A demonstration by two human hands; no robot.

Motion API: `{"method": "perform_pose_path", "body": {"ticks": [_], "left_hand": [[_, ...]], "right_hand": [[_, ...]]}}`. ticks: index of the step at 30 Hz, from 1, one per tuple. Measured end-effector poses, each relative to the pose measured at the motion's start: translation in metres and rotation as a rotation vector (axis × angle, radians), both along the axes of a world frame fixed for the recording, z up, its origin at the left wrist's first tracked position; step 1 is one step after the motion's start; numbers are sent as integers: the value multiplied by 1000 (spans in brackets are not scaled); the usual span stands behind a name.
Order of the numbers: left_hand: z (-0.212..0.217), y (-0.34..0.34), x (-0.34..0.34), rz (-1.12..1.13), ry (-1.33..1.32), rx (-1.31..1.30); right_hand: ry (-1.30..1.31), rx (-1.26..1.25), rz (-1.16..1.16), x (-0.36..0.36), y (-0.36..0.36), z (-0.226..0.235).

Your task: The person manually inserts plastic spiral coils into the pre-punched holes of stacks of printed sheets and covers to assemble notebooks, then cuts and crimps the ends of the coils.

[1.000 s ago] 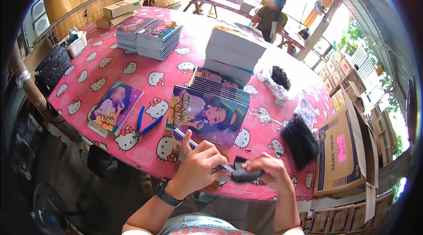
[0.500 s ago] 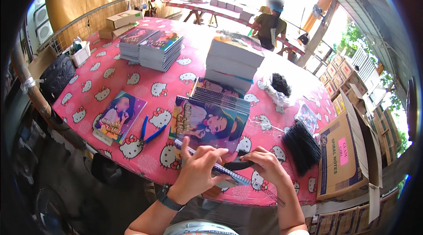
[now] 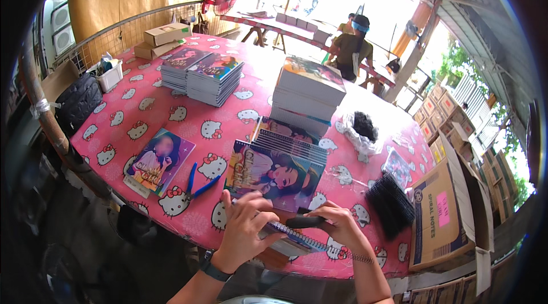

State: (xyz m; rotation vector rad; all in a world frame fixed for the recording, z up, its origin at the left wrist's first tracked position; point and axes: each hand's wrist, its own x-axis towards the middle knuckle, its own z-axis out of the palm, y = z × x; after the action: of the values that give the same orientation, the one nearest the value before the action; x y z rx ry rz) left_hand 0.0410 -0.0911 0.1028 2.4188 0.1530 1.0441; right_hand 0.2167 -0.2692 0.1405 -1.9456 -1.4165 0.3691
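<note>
Near the front edge of the table, my left hand [image 3: 246, 225] grips a notebook [image 3: 299, 247] tilted with its bound edge up. Along that edge runs a spiral coil [image 3: 311, 242], its loose end trailing under my right wrist. My right hand [image 3: 338, 223] is closed on a black elongated tool [image 3: 302, 222], held against or just above the coil; contact is hard to tell. Just beyond lie overlapping spiral-bound notebooks [image 3: 274, 175] with colourful illustrated covers. Blue-handled pliers [image 3: 201, 184] rest to the left, beside a single notebook [image 3: 161, 158].
A tall book stack [image 3: 308, 90] and lower stacks [image 3: 202, 76] stand farther back. Black coils [image 3: 391, 207] lie at right, next to an open cardboard box [image 3: 439, 224]. A plastic bag with black contents [image 3: 362, 130] sits behind them. People [image 3: 353, 47] work at a far table.
My view has shifted slightly, so the table sits lower in the picture. The black tool has moved left along the notebook's bound edge with my right hand. My left hand keeps its grip.
</note>
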Motion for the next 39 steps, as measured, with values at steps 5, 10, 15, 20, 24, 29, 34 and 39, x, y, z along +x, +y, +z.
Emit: {"method": "perform_pose_path", "body": {"ticks": [5,10,15,20,24,29,34,39], "left_hand": [[-27,-4,1,70,-291,-632],[-46,-8,6,10,-291,-814],[-45,-3,2,40,-231,-750],[-50,-1,4,-20,-247,-789],[-49,0,3,-71,-266,-812],[-45,-1,4,-43,-275,-676],[-47,-2,3,-78,-240,-774],[-43,0,2,-67,-226,-709]], "right_hand": [[608,216,219,-19,-1,0],[890,235,167,-25,-3,-17],[952,227,242,-25,4,-17],[796,142,237,-21,8,-9],[678,178,220,-23,10,10],[92,-7,-165,2,25,-12],[479,63,97,2,30,10],[858,343,339,-1,25,8]]}}
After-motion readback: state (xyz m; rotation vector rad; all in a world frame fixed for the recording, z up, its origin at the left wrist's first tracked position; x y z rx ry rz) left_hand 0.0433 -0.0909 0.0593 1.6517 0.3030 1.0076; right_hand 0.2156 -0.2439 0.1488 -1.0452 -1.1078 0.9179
